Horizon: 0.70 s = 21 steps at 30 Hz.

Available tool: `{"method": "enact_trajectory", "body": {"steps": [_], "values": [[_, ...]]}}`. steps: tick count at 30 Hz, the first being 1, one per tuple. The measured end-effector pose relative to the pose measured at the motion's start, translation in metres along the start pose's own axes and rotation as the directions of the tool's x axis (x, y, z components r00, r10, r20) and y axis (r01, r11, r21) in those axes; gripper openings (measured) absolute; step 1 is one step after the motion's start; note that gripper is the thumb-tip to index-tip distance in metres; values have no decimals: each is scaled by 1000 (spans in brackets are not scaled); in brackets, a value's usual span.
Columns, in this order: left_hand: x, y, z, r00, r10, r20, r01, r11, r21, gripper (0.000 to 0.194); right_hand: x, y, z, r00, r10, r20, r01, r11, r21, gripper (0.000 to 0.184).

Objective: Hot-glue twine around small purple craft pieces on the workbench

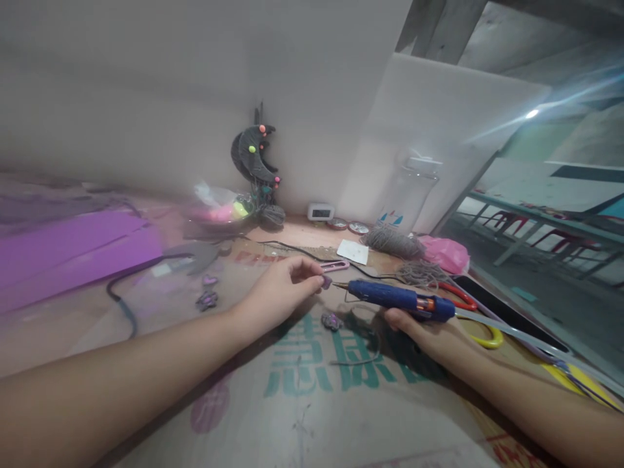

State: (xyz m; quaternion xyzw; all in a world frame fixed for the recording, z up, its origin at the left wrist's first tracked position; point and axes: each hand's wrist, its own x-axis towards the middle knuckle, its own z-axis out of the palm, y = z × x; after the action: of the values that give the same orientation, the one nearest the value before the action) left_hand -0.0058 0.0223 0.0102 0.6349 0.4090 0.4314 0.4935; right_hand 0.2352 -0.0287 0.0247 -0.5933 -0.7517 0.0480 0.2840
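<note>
My left hand (285,281) pinches a small purple piece (326,281) between thumb and fingers, above the cardboard sheet (302,403). My right hand (419,328) grips a blue glue gun (400,298) by its handle, with a clear glue stick trailing out of its back. The gun's nozzle points left and sits just right of the purple piece, almost touching it. Another small purple shape (332,320) lies on the cardboard below the two hands.
Red-handled and yellow-handled scissors (475,318) lie behind the gun. Grey yarn (394,243), a pink bag (444,253), a clear bottle (408,195), a dark crescent ornament (256,156), a purple foam sheet (73,250) and a black cable (124,296) surround the cardboard.
</note>
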Motion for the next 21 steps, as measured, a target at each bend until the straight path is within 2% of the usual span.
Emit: {"method": "enact_trajectory", "body": {"steps": [2,4,9,16,21], "values": [[0,1,0,1000,-12,-10,12,1000,-13,11,0,-1,-1,997,-54,49,51,998,46,31],[0,1,0,1000,-10,-8,10,1000,-24,11,0,-1,-1,996,-72,46,69,996,57,34],[0,1,0,1000,5,5,-5,1000,-15,13,0,0,2,999,42,11,-41,999,-27,40],[1,-1,-1,1000,11,6,-11,1000,10,13,-1,2,4,991,132,-33,-134,988,-79,41],[1,-3,-1,1000,20,11,-20,1000,13,14,-2,6,4,993,112,-22,-113,990,-79,44]]}}
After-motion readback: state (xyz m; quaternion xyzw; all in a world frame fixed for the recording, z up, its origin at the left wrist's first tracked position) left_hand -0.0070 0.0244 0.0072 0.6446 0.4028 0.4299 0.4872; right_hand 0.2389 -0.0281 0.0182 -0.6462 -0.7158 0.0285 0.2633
